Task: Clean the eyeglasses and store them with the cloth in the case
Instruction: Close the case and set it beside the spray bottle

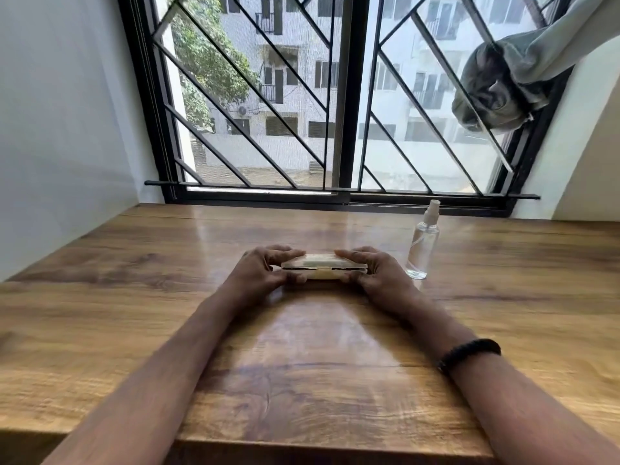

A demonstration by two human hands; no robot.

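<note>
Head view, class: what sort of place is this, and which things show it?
Probably a room in a home: a glossy brown wooden table against a black-framed diagonally barred window and a grey knotted curtain.

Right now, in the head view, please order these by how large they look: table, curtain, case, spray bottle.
1. table, largest
2. curtain
3. case and spray bottle: they look about alike, one long, one tall, so I do not rank them.
</note>
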